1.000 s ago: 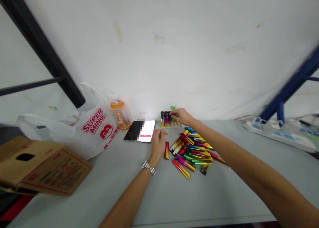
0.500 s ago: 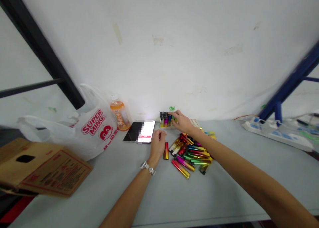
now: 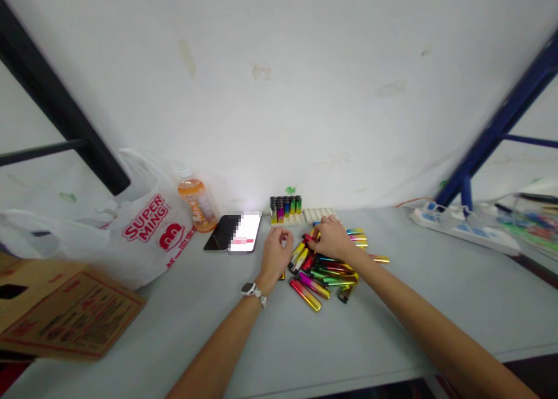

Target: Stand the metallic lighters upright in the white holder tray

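Observation:
My right hand reaches into a pile of shiny coloured lighters, its fingers pinched at the red end of one lighter. To its left, my left hand hovers over the table with fingers curled together, and I see nothing in them. A gold lighter end shows beside that hand, the rest hidden behind it. Behind both hands, several lighters stand upright in rows in a pale holder. Beside it lies another pale tray with rows of holes.
On the left are a tablet, an orange drink bottle, a white plastic bag and a cardboard box. A white power strip lies on the right. The wall rises directly behind the grey table.
My right hand has moved from the upright lighters back to the pile, uncovering the holder. My left hand stays nearly in place, now partly covering the lone lighter. The view has shifted slightly right.

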A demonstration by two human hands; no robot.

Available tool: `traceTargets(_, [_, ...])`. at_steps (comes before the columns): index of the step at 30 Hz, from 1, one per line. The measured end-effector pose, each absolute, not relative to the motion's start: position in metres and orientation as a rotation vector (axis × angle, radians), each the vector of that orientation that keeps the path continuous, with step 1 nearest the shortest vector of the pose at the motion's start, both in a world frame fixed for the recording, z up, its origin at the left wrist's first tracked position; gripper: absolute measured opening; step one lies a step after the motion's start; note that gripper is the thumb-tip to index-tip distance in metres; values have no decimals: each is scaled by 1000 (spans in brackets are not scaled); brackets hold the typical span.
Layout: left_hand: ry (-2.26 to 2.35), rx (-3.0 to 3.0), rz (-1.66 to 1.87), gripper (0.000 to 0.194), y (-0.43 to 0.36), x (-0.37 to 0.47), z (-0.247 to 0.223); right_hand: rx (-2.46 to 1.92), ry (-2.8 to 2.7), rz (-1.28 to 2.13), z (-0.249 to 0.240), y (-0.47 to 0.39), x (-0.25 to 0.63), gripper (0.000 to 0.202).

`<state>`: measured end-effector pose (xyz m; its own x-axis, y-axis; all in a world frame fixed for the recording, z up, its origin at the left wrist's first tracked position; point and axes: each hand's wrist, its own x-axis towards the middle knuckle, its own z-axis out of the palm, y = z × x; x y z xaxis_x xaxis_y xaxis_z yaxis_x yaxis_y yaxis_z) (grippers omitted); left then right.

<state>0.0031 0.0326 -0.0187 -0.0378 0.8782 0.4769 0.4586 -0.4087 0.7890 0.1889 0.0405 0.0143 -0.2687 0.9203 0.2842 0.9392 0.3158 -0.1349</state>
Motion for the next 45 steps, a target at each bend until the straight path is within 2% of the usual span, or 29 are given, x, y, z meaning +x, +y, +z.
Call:
traceTargets(5, [1351,1737,1460,17,28,3,-15,-1528,-2110,82,13,42,176,20])
traceTargets(9, [1256,1587,1474,27,21,5,-7,-1259,-1966,261,19,32,164,17])
traceTargets(20, [1107,1611,1554,27,17,3,-1,-1099,-1822,332,8,10,144,10])
traceTargets(28, [938,1361,1574,31,11,7,1,-1109,-1695,426,-4,3,160,25])
traceTargets(38, [989,1161,1394,63,6,7,6,-1100,-1759,376,-4,3,159,35])
traceTargets(45, [1103,1143,1420,50,5,10,8,-1124,-1780,381,-5,4,158,36])
